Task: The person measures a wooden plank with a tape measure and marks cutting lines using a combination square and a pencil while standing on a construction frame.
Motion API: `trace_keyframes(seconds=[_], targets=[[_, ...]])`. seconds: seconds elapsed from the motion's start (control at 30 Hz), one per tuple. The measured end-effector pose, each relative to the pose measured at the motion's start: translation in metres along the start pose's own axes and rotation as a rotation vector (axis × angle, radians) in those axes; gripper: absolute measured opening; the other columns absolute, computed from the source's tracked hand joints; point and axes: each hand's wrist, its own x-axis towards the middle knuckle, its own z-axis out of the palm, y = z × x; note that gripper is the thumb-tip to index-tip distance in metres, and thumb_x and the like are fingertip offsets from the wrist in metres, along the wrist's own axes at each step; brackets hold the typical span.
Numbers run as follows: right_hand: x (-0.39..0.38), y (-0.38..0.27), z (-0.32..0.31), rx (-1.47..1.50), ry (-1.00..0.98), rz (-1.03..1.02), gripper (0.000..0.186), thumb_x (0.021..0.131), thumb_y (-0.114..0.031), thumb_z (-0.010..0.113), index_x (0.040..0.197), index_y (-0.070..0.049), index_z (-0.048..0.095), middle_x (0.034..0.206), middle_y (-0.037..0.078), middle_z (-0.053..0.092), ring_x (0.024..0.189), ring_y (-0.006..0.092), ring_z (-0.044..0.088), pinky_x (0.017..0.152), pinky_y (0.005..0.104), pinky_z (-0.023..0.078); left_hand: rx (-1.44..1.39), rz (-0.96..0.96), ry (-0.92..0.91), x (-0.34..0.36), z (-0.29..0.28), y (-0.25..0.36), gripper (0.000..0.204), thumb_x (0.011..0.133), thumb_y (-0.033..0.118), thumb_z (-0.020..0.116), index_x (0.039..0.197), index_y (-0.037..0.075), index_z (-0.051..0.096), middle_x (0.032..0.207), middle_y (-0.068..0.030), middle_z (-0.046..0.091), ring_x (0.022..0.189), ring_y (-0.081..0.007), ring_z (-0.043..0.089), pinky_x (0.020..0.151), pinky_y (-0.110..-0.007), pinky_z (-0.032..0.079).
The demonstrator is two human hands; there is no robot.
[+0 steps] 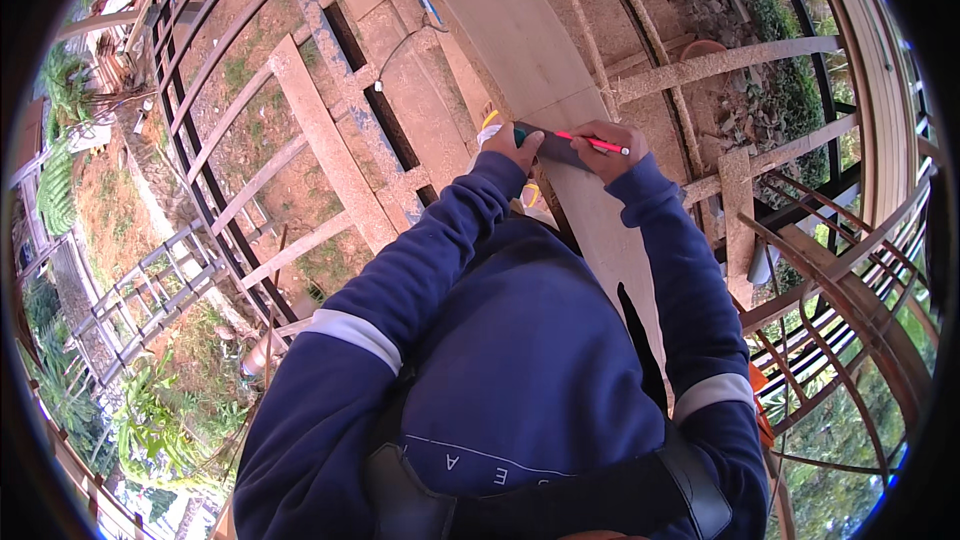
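your right hand pinched a red pencil, fingers curled around it, its tip pointing right over a long pale board. your left hand pressed a dark square tool flat on that board, fingers closed over its green end. both hands sat close together. the board ran across wooden beams above dirt and grass.
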Motion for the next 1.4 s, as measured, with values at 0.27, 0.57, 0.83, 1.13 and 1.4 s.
trace_keyframes(seconds=[0.27, 0.57, 0.83, 1.13, 1.4], targets=[[-0.028, 0.011, -0.029, 0.021, 0.021, -0.011, 0.013, 0.080, -0.011, 0.066, 0.091, -0.005, 0.068, 0.075, 0.011, 0.065, 0.065, 0.0226, 0.063, 0.061, 0.0320, 0.049, 0.010, -0.008, -0.022, -0.002, 0.001, 0.002, 0.037, 0.090, 0.035, 0.061, 0.090, 0.000, 0.048, 0.065, -0.0117, 0.060, 0.051, -0.0211, 0.063, 0.049, -0.034, 0.051], [-0.050, 0.021, -0.056, -0.050, 0.035, 0.029, 0.012, 0.080, -0.011, 0.065, 0.090, -0.004, 0.068, 0.072, 0.012, 0.064, 0.064, 0.0240, 0.063, 0.060, 0.0316, 0.049, 0.015, 0.015, 0.010, -0.003, 0.002, 0.005, 0.041, 0.088, 0.037, 0.063, 0.084, -0.001, 0.047, 0.061, -0.0117, 0.057, 0.048, -0.0204, 0.062, 0.046, -0.033, 0.050], [-0.062, 0.030, -0.066, -0.085, 0.056, 0.044, 0.013, 0.078, -0.012, 0.066, 0.088, -0.004, 0.069, 0.072, 0.013, 0.065, 0.065, 0.0256, 0.065, 0.060, 0.0329, 0.050, 0.020, 0.001, 0.003, -0.002, 0.003, 0.006, 0.035, 0.091, 0.033, 0.061, 0.086, 0.001, 0.048, 0.060, -0.0078, 0.057, 0.046, -0.0148, 0.058, 0.043, -0.030, 0.048], [-0.066, 0.028, -0.070, -0.055, 0.078, 0.048, 0.011, 0.078, -0.010, 0.065, 0.086, -0.003, 0.068, 0.073, 0.013, 0.065, 0.067, 0.0258, 0.065, 0.062, 0.0328, 0.050, 0.003, 0.004, -0.001, 0.001, 0.004, 0.000, 0.041, 0.089, 0.038, 0.062, 0.084, 0.000, 0.047, 0.062, -0.0125, 0.058, 0.049, -0.0206, 0.063, 0.046, -0.033, 0.051], [-0.057, 0.009, -0.064, -0.063, 0.157, 0.035, 0.011, 0.080, -0.009, 0.065, 0.089, -0.003, 0.068, 0.072, 0.012, 0.065, 0.064, 0.0222, 0.064, 0.060, 0.0301, 0.049, -0.029, -0.013, 0.002, -0.004, 0.004, 0.003, 0.037, 0.090, 0.035, 0.061, 0.085, 0.001, 0.047, 0.062, -0.0101, 0.058, 0.048, -0.0173, 0.060, 0.045, -0.031, 0.050]])
